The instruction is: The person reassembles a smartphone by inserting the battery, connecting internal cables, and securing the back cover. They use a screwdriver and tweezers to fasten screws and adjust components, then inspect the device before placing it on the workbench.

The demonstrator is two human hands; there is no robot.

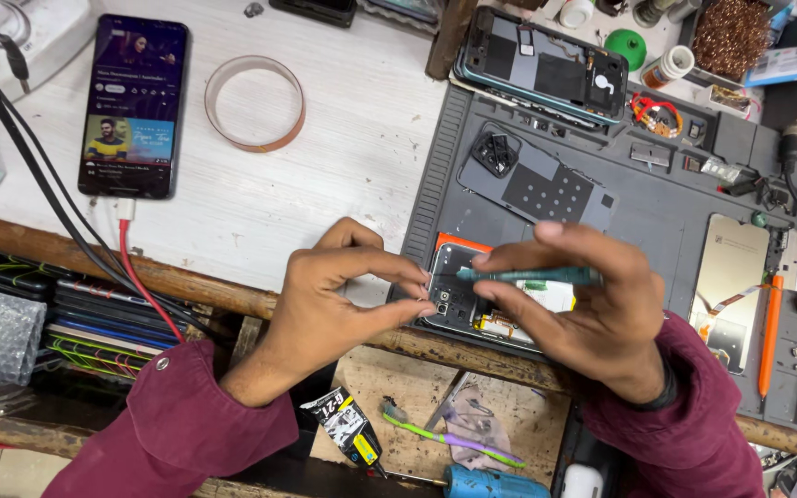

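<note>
Big grey repair mat (657, 198) fills the right of my worktop (325, 184), and the opened phone (472, 300) sits on the mat's lower left corner, centre frame. My left hand (325, 309) pinches its edge, fingers narrow. My right hand (592, 304) grips the teal screwdriver (528, 275) lying almost flat. I'd say stand it upright on the screw and press lightly while twisting, so it doesn't slip.

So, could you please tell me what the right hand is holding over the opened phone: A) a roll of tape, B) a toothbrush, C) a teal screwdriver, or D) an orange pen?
C: the right hand grips a teal screwdriver lying across the opened phone.
</note>
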